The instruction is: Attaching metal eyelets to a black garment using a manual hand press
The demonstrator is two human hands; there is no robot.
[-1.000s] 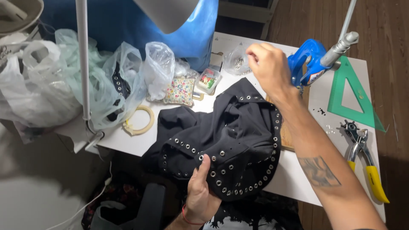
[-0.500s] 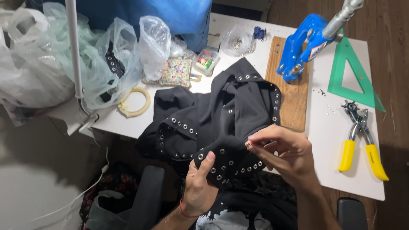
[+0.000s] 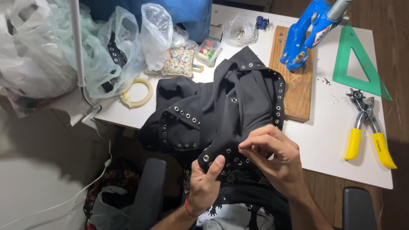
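Note:
A black garment [image 3: 221, 110] studded with rows of silver eyelets lies over the near edge of the white table [image 3: 332, 140]. My left hand [image 3: 206, 183] grips its lower hem from below, thumb on top beside an eyelet. My right hand [image 3: 272, 159] pinches the same hem with fingertips at about the middle of the eyelet row; whether a small eyelet is between the fingers cannot be told.
A blue hand press [image 3: 309, 32] stands on a wooden board [image 3: 294, 81]. A green set square [image 3: 358, 64] and yellow-handled punch pliers [image 3: 368, 132] lie at right. Plastic bags [image 3: 106, 51], a bag of eyelets [image 3: 238, 32], a floral pincushion [image 3: 178, 64], a small box [image 3: 207, 52] and a wooden hoop [image 3: 137, 94] sit at left.
My right hand came back from the eyelet bag at the far side and now pinches the hem beside my left hand. The view shifted down slightly.

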